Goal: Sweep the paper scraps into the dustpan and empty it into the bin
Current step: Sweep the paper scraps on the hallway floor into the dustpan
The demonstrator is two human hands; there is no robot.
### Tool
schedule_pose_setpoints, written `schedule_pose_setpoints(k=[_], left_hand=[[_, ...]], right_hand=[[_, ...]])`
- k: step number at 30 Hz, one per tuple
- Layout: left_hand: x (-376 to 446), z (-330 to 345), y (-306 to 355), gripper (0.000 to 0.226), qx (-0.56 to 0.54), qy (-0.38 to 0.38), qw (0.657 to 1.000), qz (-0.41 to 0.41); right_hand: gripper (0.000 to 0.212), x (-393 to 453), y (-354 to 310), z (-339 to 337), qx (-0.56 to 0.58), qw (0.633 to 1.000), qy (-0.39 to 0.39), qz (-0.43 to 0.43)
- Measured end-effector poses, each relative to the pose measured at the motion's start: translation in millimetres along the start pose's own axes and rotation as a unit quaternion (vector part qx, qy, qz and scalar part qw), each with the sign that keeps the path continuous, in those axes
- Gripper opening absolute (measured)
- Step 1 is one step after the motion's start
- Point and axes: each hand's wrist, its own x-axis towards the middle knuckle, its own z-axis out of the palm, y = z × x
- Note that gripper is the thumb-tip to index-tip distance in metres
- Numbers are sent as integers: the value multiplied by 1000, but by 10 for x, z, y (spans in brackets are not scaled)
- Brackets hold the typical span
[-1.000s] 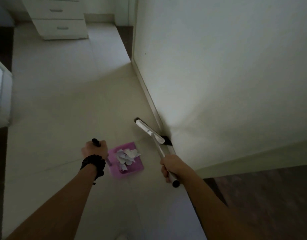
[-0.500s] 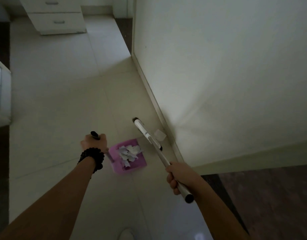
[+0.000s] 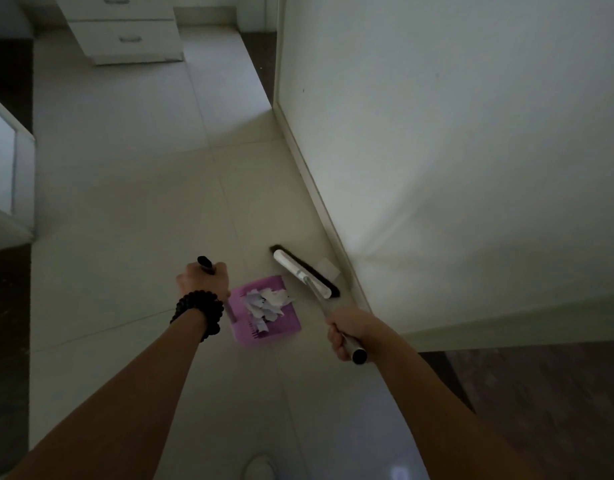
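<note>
- The left hand (image 3: 203, 280), just left of the frame's centre, is clenched around the black-tipped upright handle (image 3: 206, 265) of a purple plastic dustpan (image 3: 268, 306), with a band of dark round beads (image 3: 196, 311) on its wrist
- The dustpan sits low on the pale tiled floor (image 3: 132, 188) a little below mid-frame, holding a heap of torn white paper scraps (image 3: 268, 302) in its tray
- The right hand (image 3: 350, 329), lower right of centre, is wrapped tight around the silver metal shaft (image 3: 333, 318) of a broom, whose dark end cap pokes out below the fist
- The broom's white head with dark bristles (image 3: 303, 273) lies slantwise just up and right of the dustpan's mouth, near it; contact is unclear
- One loose white paper scrap (image 3: 328, 266) lies on the floor beyond the bristles, just beside the skirting of the white wall (image 3: 454, 150) filling the right of the frame
- A white drawer unit (image 3: 125, 32) stands in the upper left
- The toe of a pale shoe (image 3: 258, 467) shows at the bottom edge
</note>
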Motion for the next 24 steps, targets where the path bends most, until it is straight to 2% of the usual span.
schedule_pose_setpoints(k=[4, 7, 11, 17, 21, 24], left_hand=[[-43, 4, 2, 39, -6, 10, 1000, -11], [-17, -20, -38, 42, -2, -3, 1000, -26], [-58, -66, -70, 43, -3, -13, 1000, -28], [-29, -84, -71, 41, 14, -12, 1000, -20], [32, -46, -90, 48, 18, -24, 1000, -8], [50, -36, -71, 50, 15, -26, 1000, 0]], right_hand=[[27, -244, -49, -41, 78, 997, -20, 12], [23, -370, -114, -70, 80, 996, -17, 15], [19, -384, -168, -86, 39, 999, 2, -2], [8, -146, -169, -124, -113, 988, 65, -86], [34, 20, -95, -218, -150, 982, 77, -90], [40, 232, -7, -251, -142, 985, 76, -64]])
